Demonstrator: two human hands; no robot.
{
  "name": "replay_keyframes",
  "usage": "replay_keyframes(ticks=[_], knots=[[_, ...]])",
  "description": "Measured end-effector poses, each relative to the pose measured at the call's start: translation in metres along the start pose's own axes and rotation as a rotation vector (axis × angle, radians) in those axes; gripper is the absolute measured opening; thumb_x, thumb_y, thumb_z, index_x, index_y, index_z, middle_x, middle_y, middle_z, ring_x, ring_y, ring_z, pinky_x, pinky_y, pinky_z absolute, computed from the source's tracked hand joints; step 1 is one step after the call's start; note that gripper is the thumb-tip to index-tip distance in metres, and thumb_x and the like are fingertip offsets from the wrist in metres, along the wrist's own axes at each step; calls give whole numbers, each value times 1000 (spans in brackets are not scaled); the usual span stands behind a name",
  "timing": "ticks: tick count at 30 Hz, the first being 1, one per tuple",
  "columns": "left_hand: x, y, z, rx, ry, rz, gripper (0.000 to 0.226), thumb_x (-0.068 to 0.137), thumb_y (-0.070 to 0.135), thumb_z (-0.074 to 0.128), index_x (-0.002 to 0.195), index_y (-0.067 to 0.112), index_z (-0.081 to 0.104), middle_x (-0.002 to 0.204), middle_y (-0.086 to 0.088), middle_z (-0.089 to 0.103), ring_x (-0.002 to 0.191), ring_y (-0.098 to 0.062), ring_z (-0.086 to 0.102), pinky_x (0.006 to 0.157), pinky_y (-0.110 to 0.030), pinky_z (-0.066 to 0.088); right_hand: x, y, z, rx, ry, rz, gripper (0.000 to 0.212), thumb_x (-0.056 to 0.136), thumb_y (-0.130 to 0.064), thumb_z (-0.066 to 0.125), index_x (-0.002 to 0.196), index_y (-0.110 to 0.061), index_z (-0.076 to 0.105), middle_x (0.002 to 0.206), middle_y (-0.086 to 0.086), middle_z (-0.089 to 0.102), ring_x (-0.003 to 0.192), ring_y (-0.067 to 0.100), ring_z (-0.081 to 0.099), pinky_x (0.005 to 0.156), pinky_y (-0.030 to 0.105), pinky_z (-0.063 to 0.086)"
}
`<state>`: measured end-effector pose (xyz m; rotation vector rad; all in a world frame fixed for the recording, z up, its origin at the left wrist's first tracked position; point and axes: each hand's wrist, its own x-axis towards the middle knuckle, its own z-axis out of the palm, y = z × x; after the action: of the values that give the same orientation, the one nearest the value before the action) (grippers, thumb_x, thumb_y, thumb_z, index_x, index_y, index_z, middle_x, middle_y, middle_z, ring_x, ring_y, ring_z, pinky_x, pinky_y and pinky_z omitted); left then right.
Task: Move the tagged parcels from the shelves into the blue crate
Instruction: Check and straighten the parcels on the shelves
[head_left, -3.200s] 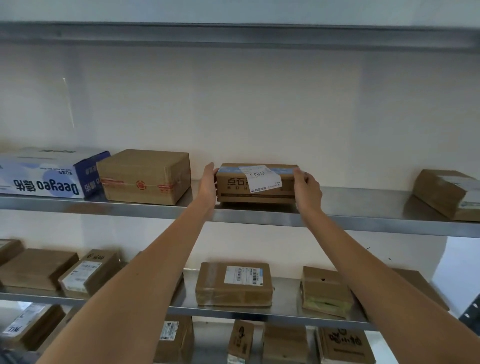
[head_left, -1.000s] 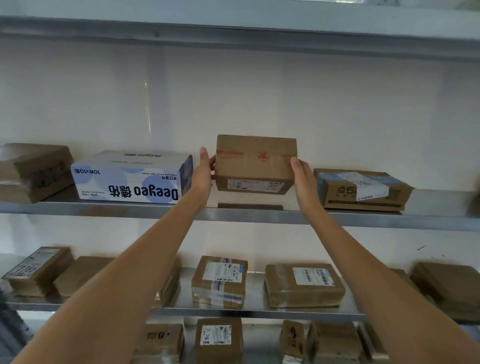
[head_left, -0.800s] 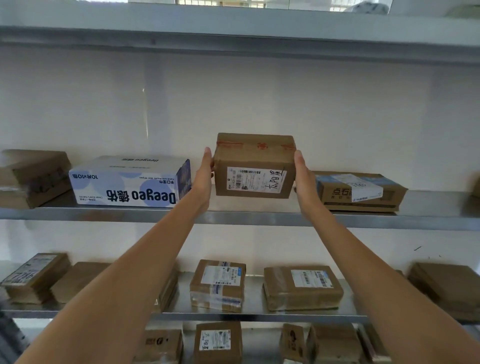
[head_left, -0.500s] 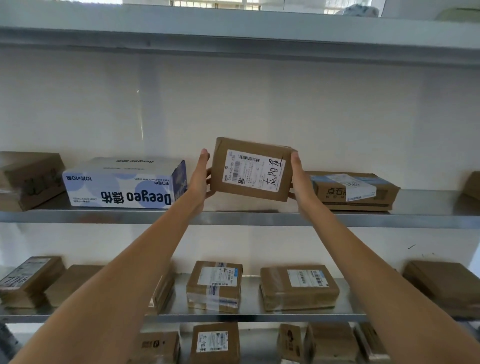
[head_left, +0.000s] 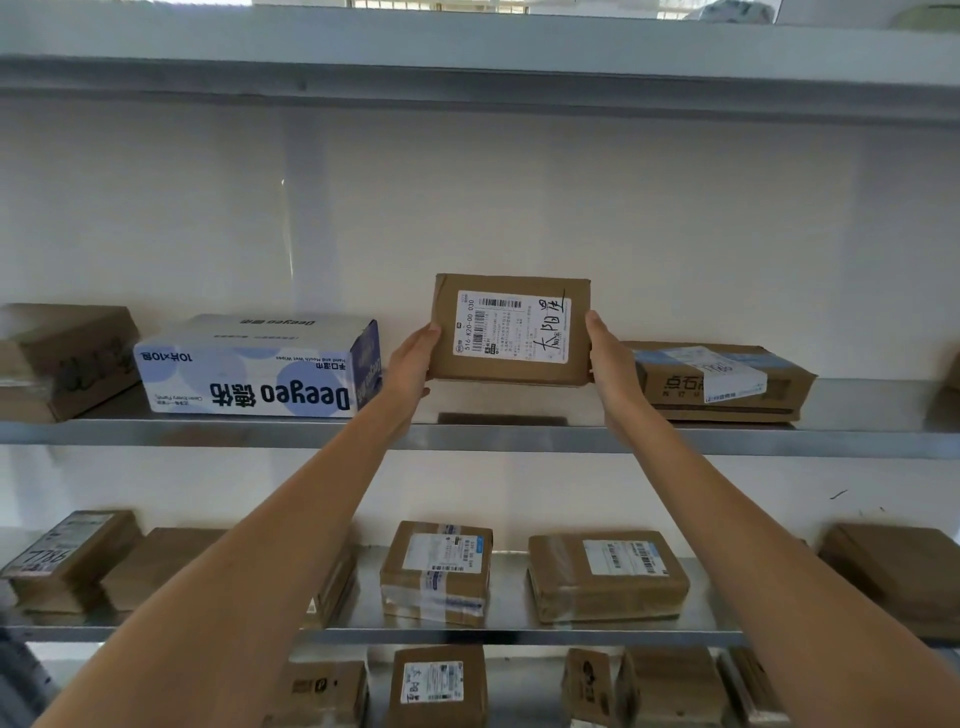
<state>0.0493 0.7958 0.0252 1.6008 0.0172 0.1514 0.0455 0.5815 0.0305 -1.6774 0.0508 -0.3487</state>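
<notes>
A brown cardboard parcel with a white barcode label and black handwriting hangs just above the upper metal shelf, its labelled face turned towards me. My left hand presses its left side and my right hand presses its right side. The blue crate is not in view.
On the upper shelf lie a white and blue Deegeo box, a brown box at far left and a labelled flat parcel on the right. The lower shelf carries several taped parcels, with more boxes underneath.
Both hands left the flat labelled parcel, took the box to its left, lifted it off the shelf and tipped it until the label faces me.
</notes>
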Motion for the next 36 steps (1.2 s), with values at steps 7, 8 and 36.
replay_keyframes(ticks=[7, 8, 36], knots=[[3, -4, 4, -142, -27, 26, 33, 102, 31, 35, 122, 21, 60, 124, 2, 62, 119, -16, 55, 97, -27, 39, 1, 11, 1, 50, -6, 61, 39, 101, -54, 32, 107, -32, 63, 116, -1, 68, 114, 19, 59, 103, 38, 44], [4, -6, 5, -157, -30, 16, 31, 102, 31, 35, 120, 22, 59, 124, 1, 62, 120, -17, 55, 102, -29, 39, 1, 16, 1, 65, -17, 79, 34, 102, -53, 32, 99, -36, 61, 107, -5, 69, 108, 16, 61, 96, 33, 46], [15, -24, 15, -112, -10, -129, 47, 98, 60, 28, 111, 24, 54, 93, 1, 63, 92, -19, 61, 93, -40, 50, 3, 23, -3, 4, -32, 58, 34, 100, -60, 29, 111, -39, 54, 101, -10, 62, 94, 8, 58, 89, 33, 43]])
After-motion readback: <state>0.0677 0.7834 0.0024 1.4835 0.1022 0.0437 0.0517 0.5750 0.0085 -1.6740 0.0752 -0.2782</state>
